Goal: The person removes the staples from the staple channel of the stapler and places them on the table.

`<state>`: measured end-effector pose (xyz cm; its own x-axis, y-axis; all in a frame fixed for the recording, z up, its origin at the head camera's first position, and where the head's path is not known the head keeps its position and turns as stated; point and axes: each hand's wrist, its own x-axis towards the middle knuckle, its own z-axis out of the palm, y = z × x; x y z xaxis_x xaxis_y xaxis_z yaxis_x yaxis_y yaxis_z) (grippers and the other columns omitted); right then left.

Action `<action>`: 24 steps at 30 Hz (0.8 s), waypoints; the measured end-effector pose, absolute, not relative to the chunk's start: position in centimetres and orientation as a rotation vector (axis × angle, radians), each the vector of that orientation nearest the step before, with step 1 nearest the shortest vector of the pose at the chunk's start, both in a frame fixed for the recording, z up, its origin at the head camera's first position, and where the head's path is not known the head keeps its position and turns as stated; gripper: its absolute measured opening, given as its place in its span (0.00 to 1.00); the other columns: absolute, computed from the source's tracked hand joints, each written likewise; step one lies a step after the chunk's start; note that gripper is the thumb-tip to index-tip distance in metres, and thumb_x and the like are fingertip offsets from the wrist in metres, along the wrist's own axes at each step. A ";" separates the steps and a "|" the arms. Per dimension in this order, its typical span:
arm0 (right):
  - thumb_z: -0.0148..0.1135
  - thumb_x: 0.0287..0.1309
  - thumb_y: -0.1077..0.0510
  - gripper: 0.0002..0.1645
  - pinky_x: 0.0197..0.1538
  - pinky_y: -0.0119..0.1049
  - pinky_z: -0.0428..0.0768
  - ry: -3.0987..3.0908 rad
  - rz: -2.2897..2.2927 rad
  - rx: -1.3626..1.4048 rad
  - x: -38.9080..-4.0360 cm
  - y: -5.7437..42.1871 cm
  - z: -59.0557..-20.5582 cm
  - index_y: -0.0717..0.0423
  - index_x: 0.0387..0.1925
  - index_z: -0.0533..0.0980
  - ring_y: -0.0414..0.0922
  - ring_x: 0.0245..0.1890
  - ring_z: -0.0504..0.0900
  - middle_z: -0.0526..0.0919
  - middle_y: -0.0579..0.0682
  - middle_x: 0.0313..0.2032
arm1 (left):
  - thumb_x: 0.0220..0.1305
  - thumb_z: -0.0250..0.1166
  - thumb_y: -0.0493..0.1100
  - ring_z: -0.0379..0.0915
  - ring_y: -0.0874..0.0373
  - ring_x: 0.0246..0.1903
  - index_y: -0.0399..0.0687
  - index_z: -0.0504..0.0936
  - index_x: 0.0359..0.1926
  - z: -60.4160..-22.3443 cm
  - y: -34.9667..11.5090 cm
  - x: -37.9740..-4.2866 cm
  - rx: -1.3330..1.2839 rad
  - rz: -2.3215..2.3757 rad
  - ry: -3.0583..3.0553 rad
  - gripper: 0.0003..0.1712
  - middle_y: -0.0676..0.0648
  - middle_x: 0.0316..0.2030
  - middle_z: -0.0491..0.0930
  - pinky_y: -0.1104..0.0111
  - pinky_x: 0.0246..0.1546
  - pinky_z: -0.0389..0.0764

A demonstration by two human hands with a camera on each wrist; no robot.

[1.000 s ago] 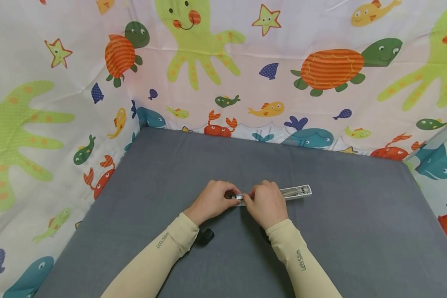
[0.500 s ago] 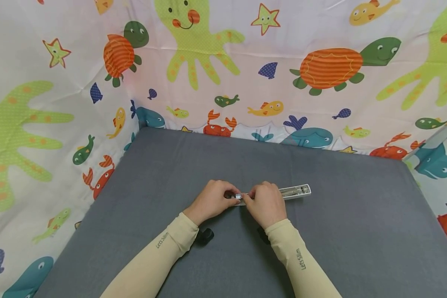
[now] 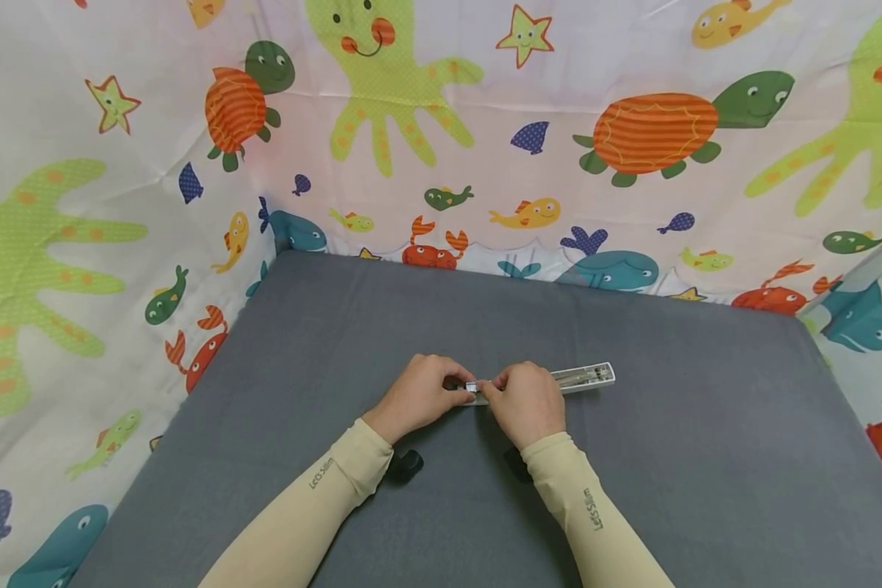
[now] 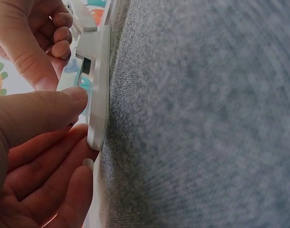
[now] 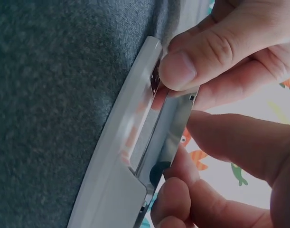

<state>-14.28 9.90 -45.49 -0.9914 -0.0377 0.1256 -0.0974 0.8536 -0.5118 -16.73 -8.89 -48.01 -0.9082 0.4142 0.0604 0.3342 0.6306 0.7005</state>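
Left grip (image 3: 419, 394) and right grip (image 3: 527, 400) in pinches on the stapler (image 3: 585, 377), its right end free.

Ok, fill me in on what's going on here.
A person is working on what looks like an opened white stapler on a gray-covered table. The left grip pinches the end of its metal rail, with the right grip at the rail farther along. A gap shows between rail and white base.

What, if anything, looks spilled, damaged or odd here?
Nothing looks spilled or damaged. One oddity: the white stapler lies opened out, its metal rail exposed, perhaps deliberately, since the left hand and right hand hold it.
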 end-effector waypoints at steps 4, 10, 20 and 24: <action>0.79 0.62 0.51 0.15 0.28 0.41 0.76 -2.916 0.813 0.092 -14.3 9.9 -45.6 0.52 0.22 0.90 0.46 0.23 0.79 0.84 0.50 0.24 | 0.68 0.77 0.44 0.83 0.66 0.35 0.52 0.95 0.47 -47.9 -8.9 -16.8 0.635 1.153 2.742 0.08 0.54 0.41 0.92 0.71 0.38 0.84; 0.80 0.61 0.50 0.15 0.28 0.42 0.76 -2.912 0.813 0.091 -14.4 10.0 -45.6 0.53 0.23 0.90 0.46 0.23 0.80 0.86 0.50 0.24 | 0.68 0.78 0.44 0.83 0.66 0.35 0.51 0.95 0.47 -47.8 -8.8 -16.8 0.630 1.151 2.746 0.08 0.54 0.40 0.92 0.70 0.38 0.84; 0.80 0.60 0.50 0.15 0.29 0.42 0.77 -2.909 0.840 0.090 -14.6 10.1 -45.6 0.53 0.22 0.90 0.46 0.23 0.80 0.87 0.49 0.23 | 0.68 0.78 0.44 0.83 0.66 0.35 0.52 0.95 0.47 -47.8 -8.8 -16.7 0.629 1.146 2.750 0.08 0.54 0.40 0.92 0.70 0.39 0.85; 0.80 0.61 0.50 0.14 0.29 0.42 0.77 -2.913 0.837 0.098 -14.6 10.1 -45.6 0.52 0.23 0.90 0.46 0.23 0.80 0.87 0.49 0.23 | 0.68 0.78 0.44 0.83 0.66 0.36 0.51 0.95 0.47 -47.7 -8.9 -16.7 0.630 1.146 2.749 0.09 0.54 0.40 0.92 0.69 0.40 0.85</action>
<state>-14.64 10.11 -45.62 -0.9919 -0.0318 0.1226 -0.0920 0.8458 -0.5255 -16.66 -8.88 -47.73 -0.9099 0.4093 0.0678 0.3362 0.6319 0.6983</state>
